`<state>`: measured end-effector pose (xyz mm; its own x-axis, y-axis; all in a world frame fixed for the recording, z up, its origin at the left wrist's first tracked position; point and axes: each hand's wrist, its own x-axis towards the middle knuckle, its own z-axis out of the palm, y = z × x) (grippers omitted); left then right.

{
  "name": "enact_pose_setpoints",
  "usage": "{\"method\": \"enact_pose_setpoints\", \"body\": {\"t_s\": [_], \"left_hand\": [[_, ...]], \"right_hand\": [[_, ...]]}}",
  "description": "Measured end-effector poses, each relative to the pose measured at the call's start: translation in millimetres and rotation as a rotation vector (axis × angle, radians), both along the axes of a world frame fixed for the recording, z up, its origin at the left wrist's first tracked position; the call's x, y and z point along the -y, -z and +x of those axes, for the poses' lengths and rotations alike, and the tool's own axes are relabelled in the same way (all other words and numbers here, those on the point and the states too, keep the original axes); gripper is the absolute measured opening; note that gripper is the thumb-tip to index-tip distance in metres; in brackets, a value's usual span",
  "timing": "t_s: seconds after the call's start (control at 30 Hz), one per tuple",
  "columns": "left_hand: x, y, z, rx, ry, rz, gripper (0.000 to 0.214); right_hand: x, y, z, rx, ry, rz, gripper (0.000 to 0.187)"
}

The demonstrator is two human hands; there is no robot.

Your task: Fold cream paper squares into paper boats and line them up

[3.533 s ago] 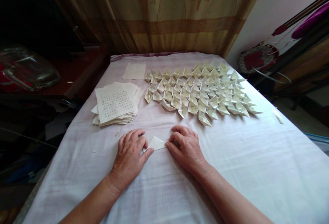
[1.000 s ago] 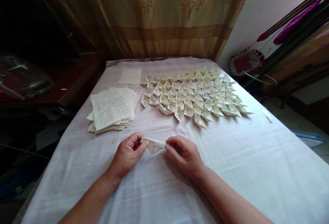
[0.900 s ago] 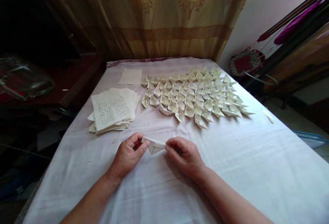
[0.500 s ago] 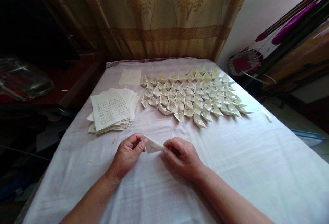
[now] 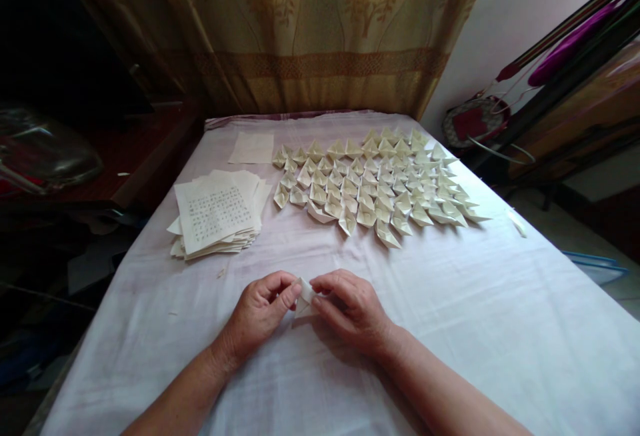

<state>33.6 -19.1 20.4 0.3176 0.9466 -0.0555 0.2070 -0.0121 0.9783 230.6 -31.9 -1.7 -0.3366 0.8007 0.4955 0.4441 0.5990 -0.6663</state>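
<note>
A small folded piece of white paper [image 5: 305, 295] is held between my two hands, just above the cloth. My left hand [image 5: 267, 306] pinches its left side between thumb and fingers. My right hand [image 5: 350, 306] closes on its right side, with thumb and forefinger at the edge. Part of the paper is hidden behind my fingers. Beyond the hands, many folded paper boats [image 5: 367, 209] stand close together in rows. To the left lies a stack of square paper sheets [image 5: 215, 216], the top one covered in handwriting.
A single blank sheet [image 5: 251, 149] lies behind the stack. The table carries a pale cloth [image 5: 480, 329], with a paper scrap [image 5: 517, 224] near its right edge. A patterned curtain [image 5: 320, 63] hangs behind. A dark red cabinet [image 5: 150, 156] stands left and a bag [image 5: 475, 123] sits right.
My left hand has moved right and slightly down, bringing the hands closer together. The folded paper now shows less between them and is turned differently. Boats and stack stay put.
</note>
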Motion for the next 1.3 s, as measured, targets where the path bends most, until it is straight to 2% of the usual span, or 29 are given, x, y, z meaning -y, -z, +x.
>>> {"method": "enact_pose_setpoints", "body": {"t_s": [0.23, 0.53, 0.8, 1.0, 1.3], "left_hand": [[4, 0.3, 1, -0.009, 0.028, -0.032, 0.039], [5, 7.7, 8, 0.095, -0.108, -0.121, 0.030], [6, 9.5, 13, 0.009, -0.257, 0.015, 0.025], [10, 12.5, 15, -0.033, -0.270, 0.111, 0.016], [11, 15.5, 17, -0.048, -0.291, 0.111, 0.017]], "right_hand": [[3, -1.3, -5, -0.045, 0.003, -0.042, 0.008], [1, 1.0, -8, -0.099, 0.047, -0.067, 0.009], [2, 1.4, -14, -0.078, 0.095, -0.057, 0.007], [1, 0.4, -15, -0.100, 0.124, -0.050, 0.007], [0, 1.4, -16, -0.108, 0.114, -0.054, 0.007]]}}
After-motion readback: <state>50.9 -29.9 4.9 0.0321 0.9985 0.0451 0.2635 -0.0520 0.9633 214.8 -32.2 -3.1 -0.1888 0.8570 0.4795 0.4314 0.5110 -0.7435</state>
